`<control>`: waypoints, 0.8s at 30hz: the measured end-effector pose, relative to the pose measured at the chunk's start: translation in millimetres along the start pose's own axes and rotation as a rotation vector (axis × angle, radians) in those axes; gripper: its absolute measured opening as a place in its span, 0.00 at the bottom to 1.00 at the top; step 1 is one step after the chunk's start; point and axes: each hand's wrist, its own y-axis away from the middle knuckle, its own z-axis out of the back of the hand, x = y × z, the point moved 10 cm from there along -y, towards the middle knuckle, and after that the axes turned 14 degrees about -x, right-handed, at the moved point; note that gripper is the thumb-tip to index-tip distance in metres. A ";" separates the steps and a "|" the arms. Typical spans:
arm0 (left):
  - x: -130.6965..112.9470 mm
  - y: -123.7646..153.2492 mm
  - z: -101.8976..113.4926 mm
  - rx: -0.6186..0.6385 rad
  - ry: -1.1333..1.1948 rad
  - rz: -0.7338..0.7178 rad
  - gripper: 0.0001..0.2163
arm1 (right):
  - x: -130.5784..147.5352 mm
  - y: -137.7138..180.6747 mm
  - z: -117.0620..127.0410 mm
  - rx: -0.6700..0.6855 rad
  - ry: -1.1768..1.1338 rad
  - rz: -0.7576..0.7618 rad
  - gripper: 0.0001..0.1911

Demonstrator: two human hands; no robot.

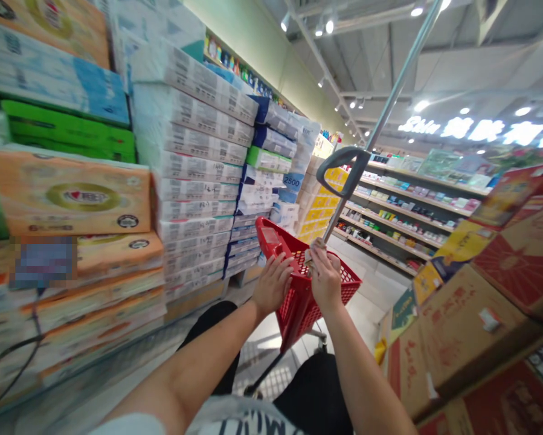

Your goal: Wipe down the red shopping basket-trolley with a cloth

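Observation:
A red plastic shopping basket [298, 302] on wheels stands in the aisle in front of me. My left hand [272, 283] grips its near rim, fingers curled over the edge. My right hand [324, 275] is closed at the base of the basket's long metal pull handle [380, 124], whose grey grip [341, 163] rises up to the right. What the right fingers pinch besides the handle base is too small to tell. The basket's inside is hidden from this angle.
Tall stacks of packaged tissue [194, 169] and orange packs [69, 193] line the left. Brown and red cardboard boxes [470, 320] crowd the right. Store shelves [402, 211] with small goods run along the far right; the tiled aisle floor [366, 302] continues ahead.

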 end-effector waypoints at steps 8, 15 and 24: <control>1.7 -0.6 0.4 -0.003 -0.006 0.018 0.10 | -0.9 -6.1 1.1 -0.002 0.000 -0.035 0.19; 3.7 -0.6 0.1 -0.006 0.005 0.029 0.11 | -4.1 5.0 -13.0 0.135 -0.023 -0.109 0.17; 3.7 -1.2 -1.5 0.004 -0.003 0.032 0.11 | -3.5 17.5 -23.3 0.230 -0.055 -0.152 0.17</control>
